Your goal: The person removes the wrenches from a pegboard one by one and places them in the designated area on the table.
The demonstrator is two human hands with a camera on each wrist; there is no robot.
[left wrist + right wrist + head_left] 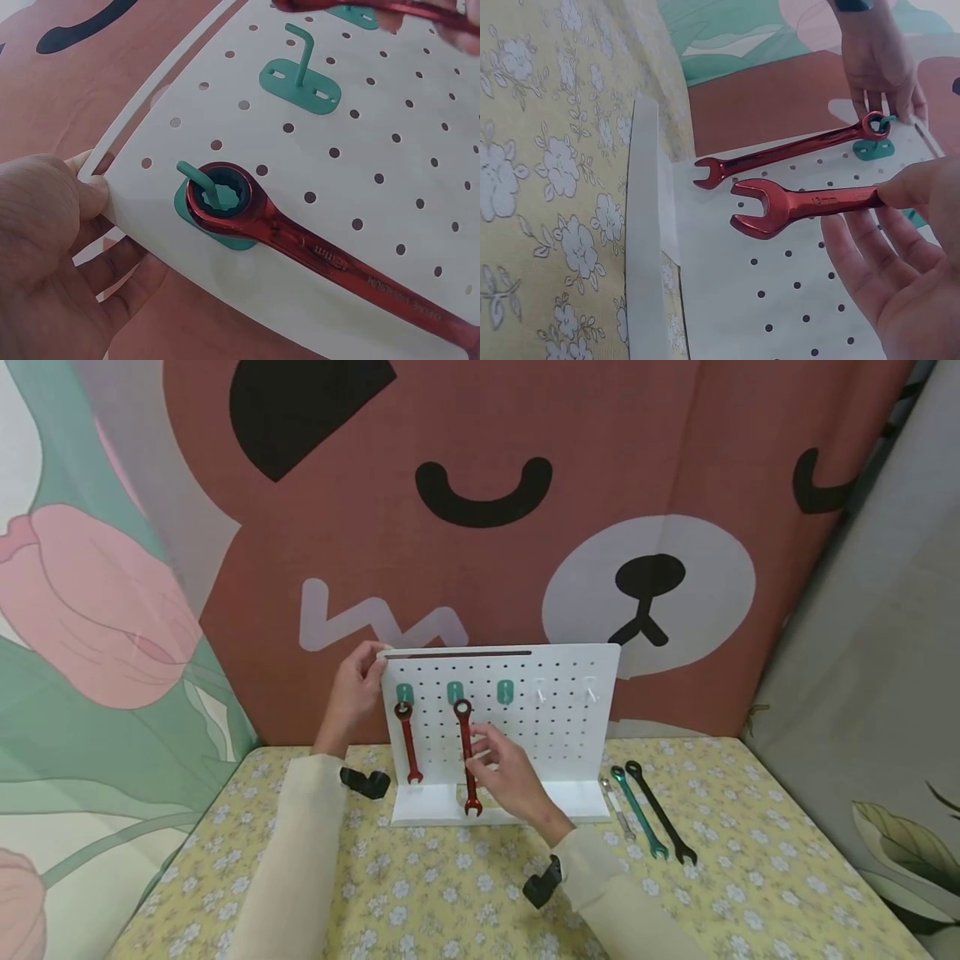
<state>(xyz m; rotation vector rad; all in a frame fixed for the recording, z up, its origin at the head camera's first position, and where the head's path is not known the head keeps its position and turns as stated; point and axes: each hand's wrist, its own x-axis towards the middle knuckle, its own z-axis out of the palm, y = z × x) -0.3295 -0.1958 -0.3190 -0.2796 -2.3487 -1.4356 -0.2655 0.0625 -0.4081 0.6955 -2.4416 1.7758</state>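
Right hand (512, 772): thumb and fingers closed in a pinch on the shank of the held wrench (810, 202), remaining fingers loosely bent. Ring end above the fingers, open jaw below them, shank near upright.

Left hand (358, 685): thumb on the front edge of the pegboard (562, 727), fingers behind, bracing the upper corner.

Step in hand looks like hanging. Held ring stands clear of the second hook (301, 75), up and left of the right fingers; not seated. Best practice, I judge: keep the pinch light, line the ring up with the upturned tip, pass it over, lower until it bears, then let go. Left fingers should hold firm; a light board could rock if pushed. The hung wrench (315, 255), beside the left fingers, shows the fit: ring round its hook.

Materials: wrenches in glossy red metal, size marks on the shanks, toothed dark ring inside. Hooks: teal, bent rod on a rounded plate. Board: smooth, white, rows of small holes. Bench (450, 881): yellow floral cloth. Right of the right fingers lie silver (618, 810), teal (640, 812) and black (663, 817) wrenches, slim-shanked.
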